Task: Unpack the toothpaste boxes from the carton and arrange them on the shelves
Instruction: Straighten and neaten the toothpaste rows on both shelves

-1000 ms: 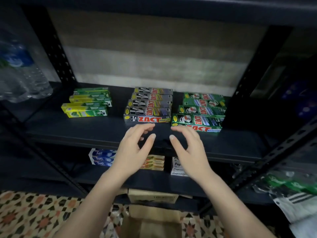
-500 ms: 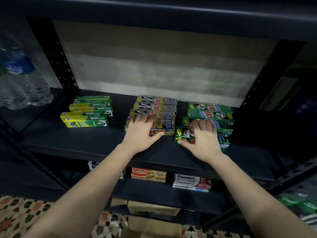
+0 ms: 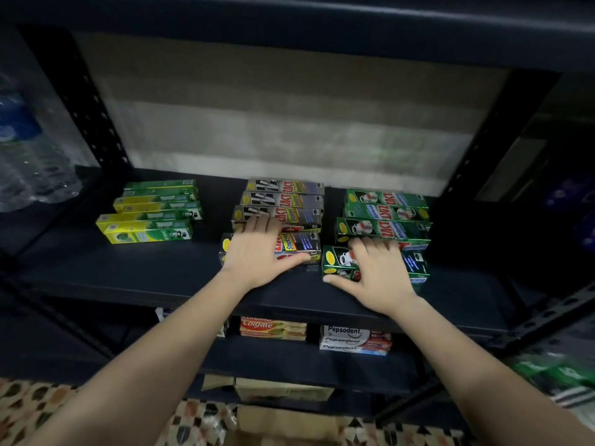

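Silver Zact boxes (image 3: 283, 207) and green Zact boxes (image 3: 386, 214) lie flat — adjacent rows on the shelf (image 3: 128, 268).

four grey zact boxes (image 3: 283, 201), roughly four green (image 3: 384, 207), two hands (image 3: 254, 252).

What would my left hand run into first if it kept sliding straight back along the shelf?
Probably the next grey Zact box behind the one the left hand rests on; its fingertips already look close, though depth is unclear.

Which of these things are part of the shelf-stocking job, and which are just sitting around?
Job: grey Zact boxes, under left hand; green Zact boxes, under right hand; yellow boxes; shelf; carton.

Lying about: water bottles.
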